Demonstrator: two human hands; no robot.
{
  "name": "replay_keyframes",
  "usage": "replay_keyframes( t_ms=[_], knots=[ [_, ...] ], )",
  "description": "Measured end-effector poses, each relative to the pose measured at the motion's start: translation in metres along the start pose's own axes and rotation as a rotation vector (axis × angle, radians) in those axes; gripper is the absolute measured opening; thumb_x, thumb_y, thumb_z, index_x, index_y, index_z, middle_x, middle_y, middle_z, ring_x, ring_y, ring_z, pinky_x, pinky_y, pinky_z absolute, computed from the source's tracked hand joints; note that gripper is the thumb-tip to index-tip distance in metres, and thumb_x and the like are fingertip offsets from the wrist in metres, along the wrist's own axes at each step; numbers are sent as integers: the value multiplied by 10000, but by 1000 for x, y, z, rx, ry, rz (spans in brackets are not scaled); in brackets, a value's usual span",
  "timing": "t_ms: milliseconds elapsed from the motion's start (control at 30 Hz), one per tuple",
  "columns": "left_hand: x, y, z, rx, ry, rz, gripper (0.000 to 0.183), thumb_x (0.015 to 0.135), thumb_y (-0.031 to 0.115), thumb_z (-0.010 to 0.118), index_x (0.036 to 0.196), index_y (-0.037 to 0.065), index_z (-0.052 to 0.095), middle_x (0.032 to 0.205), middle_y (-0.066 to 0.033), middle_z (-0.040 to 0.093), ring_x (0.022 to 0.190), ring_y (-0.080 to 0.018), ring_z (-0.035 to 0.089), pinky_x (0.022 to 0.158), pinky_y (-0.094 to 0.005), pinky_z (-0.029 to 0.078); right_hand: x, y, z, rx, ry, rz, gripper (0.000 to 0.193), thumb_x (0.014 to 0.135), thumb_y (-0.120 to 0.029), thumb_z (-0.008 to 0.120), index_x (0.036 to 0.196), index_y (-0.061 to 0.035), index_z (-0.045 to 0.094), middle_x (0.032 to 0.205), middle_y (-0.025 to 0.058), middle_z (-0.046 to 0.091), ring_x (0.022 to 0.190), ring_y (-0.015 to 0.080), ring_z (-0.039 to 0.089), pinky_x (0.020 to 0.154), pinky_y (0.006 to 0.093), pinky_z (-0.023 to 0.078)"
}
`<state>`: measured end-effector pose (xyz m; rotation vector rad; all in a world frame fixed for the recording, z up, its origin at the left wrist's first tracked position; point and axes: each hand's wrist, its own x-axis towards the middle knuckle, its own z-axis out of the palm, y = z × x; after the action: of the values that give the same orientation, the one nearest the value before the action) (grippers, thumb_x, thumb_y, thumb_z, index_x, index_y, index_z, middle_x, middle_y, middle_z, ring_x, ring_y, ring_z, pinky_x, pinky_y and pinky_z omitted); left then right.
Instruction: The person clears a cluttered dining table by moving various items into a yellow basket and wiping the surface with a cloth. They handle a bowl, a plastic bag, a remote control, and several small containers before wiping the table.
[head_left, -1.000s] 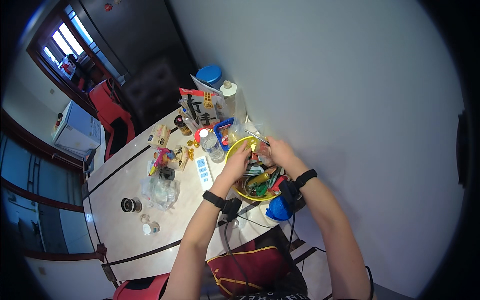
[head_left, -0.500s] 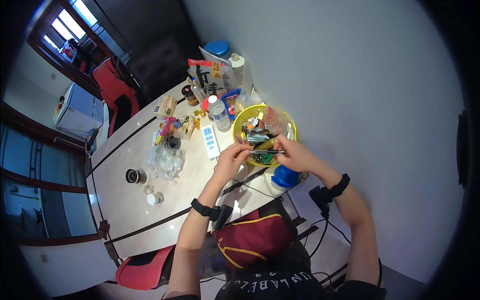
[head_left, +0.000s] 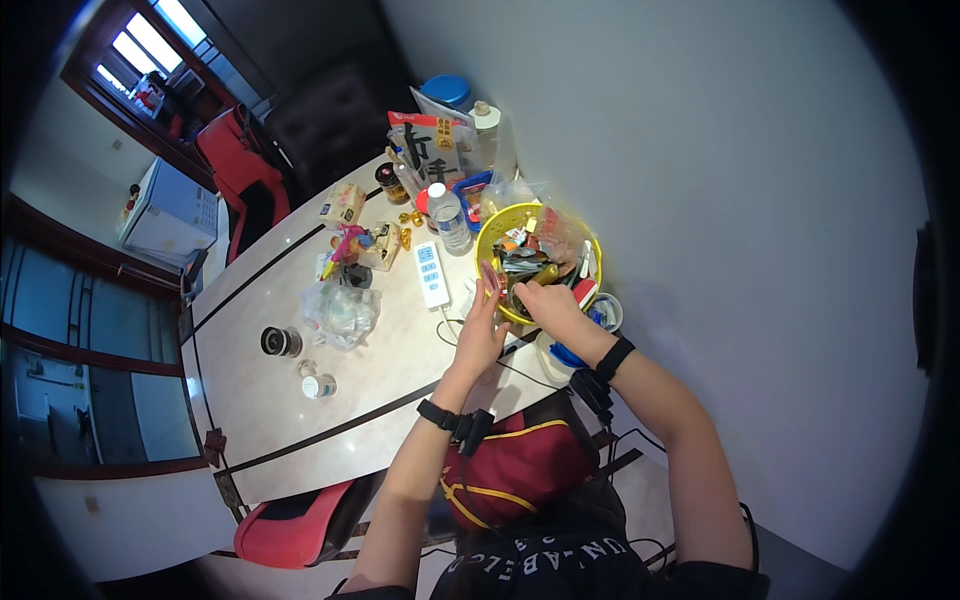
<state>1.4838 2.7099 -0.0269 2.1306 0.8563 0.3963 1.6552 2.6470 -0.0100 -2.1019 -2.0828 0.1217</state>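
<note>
A yellow plastic basket point(head_left: 491, 224) stands by the wall, filled with a jumble of packets and small items. My right hand point(head_left: 552, 312) reaches over its near rim, fingers bent down among the contents; anything they grip is hidden. Against the near-left side of the basket, my left hand point(head_left: 481, 338) is raised with its fingers stretched out, seemingly holding nothing. A pinkish item point(head_left: 490, 277) leans inside the rim just above its fingertips. The slim black-and-silver rod is out of sight.
Left of the basket are a white power strip point(head_left: 432, 275) and a water bottle point(head_left: 449, 222). Farther left lie a clear plastic bag point(head_left: 342, 313), a dark-rimmed jar point(head_left: 281, 342) and a small white-lidded bottle point(head_left: 318, 386). A blue-lidded tub point(head_left: 566, 356) sits below my right wrist.
Both hands held a slim black-and-silver rod between them over the basket. Now they are apart: the right has gone down into the basket, the left has straightened its fingers beside the rim.
</note>
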Motion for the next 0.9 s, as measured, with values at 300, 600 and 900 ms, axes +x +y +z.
replay_keyframes(
  t_ms=[300,600,900],
  knots=[
    [-8,-11,-7,-140,-1,-22,571,841,68,598,1385,78,427,1523,-203,219,1339,-361,359,1072,-384,349,22,-16,-5,51,13,111,152,814,-150,598,946,-95,547,918,107,574,773,292,652,602,402,532],
    [-66,-84,16,-123,151,-388,330,838,149,591,1146,31,618,1084,-195,644,988,-332,624,866,-395,490,-17,-48,21,-41,8,76,205,766,-111,632,898,-59,485,842,109,552,694,300,645,576,390,529],
    [-47,-60,83,341,-233,-288,363,831,317,592,1078,55,638,1410,-205,387,1245,-360,416,999,-500,358,1,-29,35,-50,-49,104,38,845,-61,502,881,-49,496,815,144,606,648,308,669,541,382,545]
  ],
)
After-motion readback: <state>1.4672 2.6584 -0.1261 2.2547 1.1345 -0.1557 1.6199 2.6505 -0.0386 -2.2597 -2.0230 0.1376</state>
